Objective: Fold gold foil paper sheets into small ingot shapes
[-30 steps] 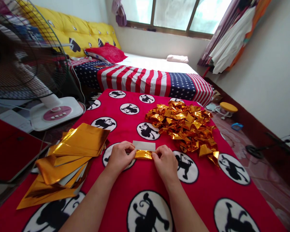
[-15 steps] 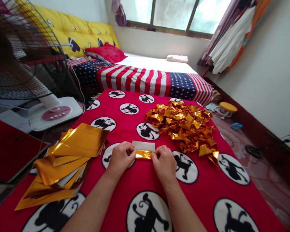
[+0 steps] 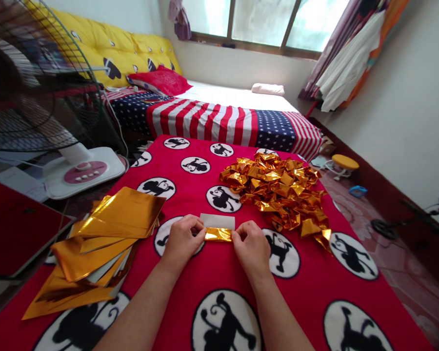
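Between my hands lies a sheet of gold foil paper, its near part folded over into a shiny gold strip and its grey-white back showing behind. My left hand pinches the strip's left end between thumb and fingers. At the right end, the thumb and fingers of my right hand are closed on the strip. To the left of my left hand is a stack of flat gold foil sheets, fanned out untidily. A heap of folded gold foil pieces lies beyond my right hand.
A red cloth with black monkey figures covers the table. On the left stand a running fan and a dark red panel. A bed is behind the table; a yellow stool is on the floor to the right.
My right hand has shifted slightly to the right along the strip, baring a little more gold. My left hand keeps its pinch in nearly the same place.
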A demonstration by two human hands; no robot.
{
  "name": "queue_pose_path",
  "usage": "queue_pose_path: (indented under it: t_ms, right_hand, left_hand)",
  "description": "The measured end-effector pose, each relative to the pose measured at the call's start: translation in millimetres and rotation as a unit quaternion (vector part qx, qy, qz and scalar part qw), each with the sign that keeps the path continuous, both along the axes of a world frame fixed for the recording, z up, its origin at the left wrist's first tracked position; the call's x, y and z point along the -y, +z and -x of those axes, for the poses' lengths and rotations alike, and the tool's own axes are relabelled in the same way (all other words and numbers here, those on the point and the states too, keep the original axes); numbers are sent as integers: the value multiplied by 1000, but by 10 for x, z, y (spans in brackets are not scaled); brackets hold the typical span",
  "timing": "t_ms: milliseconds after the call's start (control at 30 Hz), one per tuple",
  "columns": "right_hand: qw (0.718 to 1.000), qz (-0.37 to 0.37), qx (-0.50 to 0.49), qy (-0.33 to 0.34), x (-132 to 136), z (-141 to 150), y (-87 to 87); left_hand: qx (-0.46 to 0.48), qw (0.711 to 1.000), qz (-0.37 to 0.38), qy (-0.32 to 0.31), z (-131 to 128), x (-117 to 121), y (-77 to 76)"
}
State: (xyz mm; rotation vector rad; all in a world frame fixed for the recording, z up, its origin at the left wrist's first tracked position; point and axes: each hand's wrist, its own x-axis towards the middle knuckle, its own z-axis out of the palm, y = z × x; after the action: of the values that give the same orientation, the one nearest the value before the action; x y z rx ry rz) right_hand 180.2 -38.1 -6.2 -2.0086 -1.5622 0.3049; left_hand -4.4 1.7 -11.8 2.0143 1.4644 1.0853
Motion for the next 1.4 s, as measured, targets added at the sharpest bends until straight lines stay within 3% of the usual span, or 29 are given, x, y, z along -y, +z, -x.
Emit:
queue_pose_path:
  t_ms: [767, 1033, 1400]
  right_hand:
    - [1000, 7, 27, -3, 9, 26, 13]
    - [1000, 13, 12, -10, -7, 12, 11]
    - [1000, 9, 10, -11, -7, 13, -12]
  left_hand:
    - [16, 996, 69, 61, 88, -17, -49]
    - [-166, 980, 84, 70, 144, -33, 62]
    - [-179, 979, 80, 59, 125, -48, 95]
